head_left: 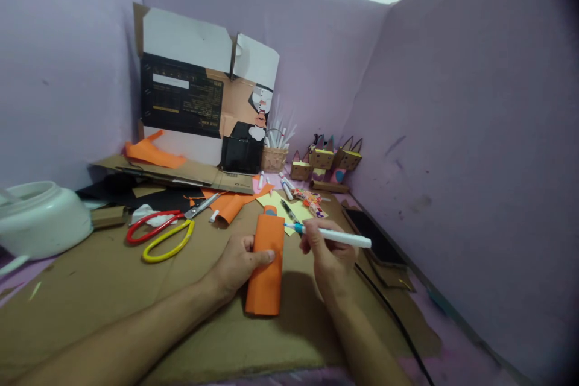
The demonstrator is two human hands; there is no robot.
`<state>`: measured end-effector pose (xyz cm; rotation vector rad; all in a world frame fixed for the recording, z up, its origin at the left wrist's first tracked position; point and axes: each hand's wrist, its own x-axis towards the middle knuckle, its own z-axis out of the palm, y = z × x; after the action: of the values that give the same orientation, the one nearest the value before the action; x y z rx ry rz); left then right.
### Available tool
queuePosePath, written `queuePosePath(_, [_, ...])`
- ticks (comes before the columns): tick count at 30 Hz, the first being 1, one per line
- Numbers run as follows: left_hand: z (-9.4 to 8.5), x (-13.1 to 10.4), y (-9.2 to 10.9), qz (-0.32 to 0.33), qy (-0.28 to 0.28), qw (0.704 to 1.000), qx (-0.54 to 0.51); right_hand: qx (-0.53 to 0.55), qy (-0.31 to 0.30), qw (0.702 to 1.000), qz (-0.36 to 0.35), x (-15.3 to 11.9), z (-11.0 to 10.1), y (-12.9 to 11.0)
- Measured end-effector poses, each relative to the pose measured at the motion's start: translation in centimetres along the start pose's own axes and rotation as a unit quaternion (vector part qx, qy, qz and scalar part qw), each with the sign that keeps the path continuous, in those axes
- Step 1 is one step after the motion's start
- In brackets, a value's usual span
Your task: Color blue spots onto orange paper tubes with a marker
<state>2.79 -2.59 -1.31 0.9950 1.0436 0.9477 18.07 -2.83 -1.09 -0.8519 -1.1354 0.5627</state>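
Note:
My left hand (pixel 239 262) is closed round the left side of a folded orange paper strip (pixel 266 283), thumb across its front. A rounded tab with a blue patch sticks up at the strip's top. Between the fingers of my right hand (pixel 332 259) is a white marker (pixel 346 237) with a blue-green collar. Its tip points left, at the upper right edge of the orange paper; whether it touches, I cannot tell. Scissors (pixel 174 226) with one red and one yellow handle lie to the left of my left hand.
Beneath everything lies a cardboard sheet (pixel 181 319). A white pot (pixel 45 223) stands at the left, a phone (pixel 375 235) and black cable (pixel 393 307) at the right. Behind are orange scraps (pixel 230 208), loose markers, a marker basket (pixel 274 158), cardboard figures (pixel 321 160) and a flattened box (pixel 185 96).

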Motion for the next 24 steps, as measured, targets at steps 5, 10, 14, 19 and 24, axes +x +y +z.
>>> queuePosePath(5, [0.02, 0.02, -0.03, 0.006, 0.008, 1.0, 0.005, -0.069, -0.047, 0.996, -0.022, -0.41, 0.14, 0.27])
queuePosePath(10, [0.05, -0.01, -0.06, 0.009, 0.007, 1.0, -0.008, -0.066, -0.087, 0.994, -0.028, -0.64, 0.31, 0.55])
queuePosePath(14, [0.05, 0.03, -0.09, 0.004, 0.01, 1.0, -0.007, -0.072, -0.087, 0.993, -0.029, -0.68, 0.57, 0.58])
queuePosePath(19, [0.08, 0.06, -0.03, 0.007, 0.012, 1.0, -0.015, -0.074, -0.088, 0.993, -0.037, -0.62, 0.77, 0.42])
queuePosePath(24, [0.18, 0.01, 0.04, 0.008, 0.018, 1.0, -0.012, -0.077, -0.089, 0.992, -0.037, -0.59, 0.82, 0.35])
